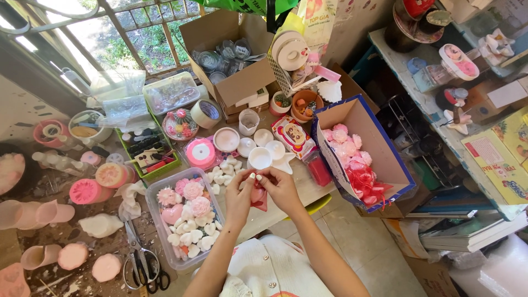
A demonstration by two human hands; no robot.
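Both hands met over the table (286, 190), and what they pinched was mostly hidden: a small pink piece with a red wrapper (259, 199) hanging below. The left hand (240, 195) and right hand (279, 186) each held a narrow fingertip grip on it. Just left of the grip sat a clear tray (155, 217) of pink and white pieces; right, a blue-edged box (360, 151). Scissors (144, 263) lay far left, partly cut off.
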